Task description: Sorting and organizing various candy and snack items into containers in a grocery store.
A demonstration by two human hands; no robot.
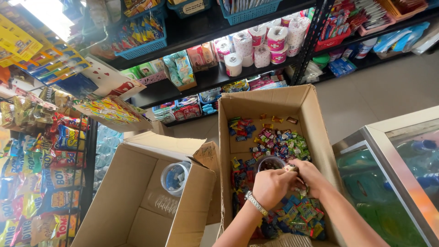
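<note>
- Head view: my left hand [270,186], steel watch on the wrist, was curled shut around the small clear plastic jar [270,163], holding it inside the tall open brown cardboard box [315,132].
- My right hand [307,173] pinched a small pale wrapped candy [290,168] at the jar's rim, fingers closed on it.
- Loose colourful wrapped sweets [280,141] covered the box bottom.
- Risk, my guess: the candy could miss the narrow mouth and drop back; the tilted jar might spill.
- Second open cardboard box [137,192] sat left, holding clear lidded jars [174,177].

Black metal shelving [256,18] lines the far wall, above a grey tiled floor [379,91]; to its left, a snack rack [45,174] under bright ceiling light [41,11].
</note>
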